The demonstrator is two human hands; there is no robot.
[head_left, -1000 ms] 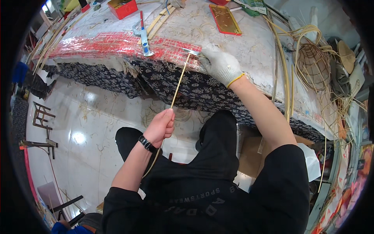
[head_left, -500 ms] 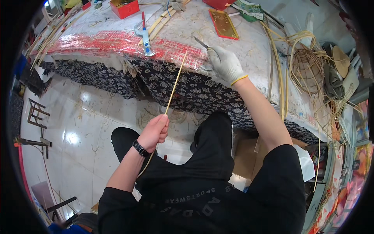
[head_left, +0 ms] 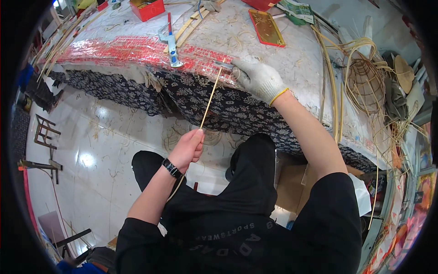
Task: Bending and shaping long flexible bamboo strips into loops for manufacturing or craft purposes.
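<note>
My left hand, with a dark band at its wrist, is closed around a thin bamboo strip. The strip slants up and away to the table's near edge, and its other end trails down beside my left forearm. In a white work glove, my right hand grips a small knife. Its blade points left and lies across the strip near the far tip. Whether the blade cuts into the strip, I cannot tell. The knife's handle is mostly hidden in the glove.
Red-patterned plastic covers the table's near edge, above a dark floral cloth. On the table lie a blue-and-silver hammer-like tool, a red box and a red-rimmed tray. A woven basket frame and bamboo strips stand at right.
My right hand has turned the knife from pointing up and left to lying across the strip's far part. My left hand has shifted slightly right and up with the strip.
</note>
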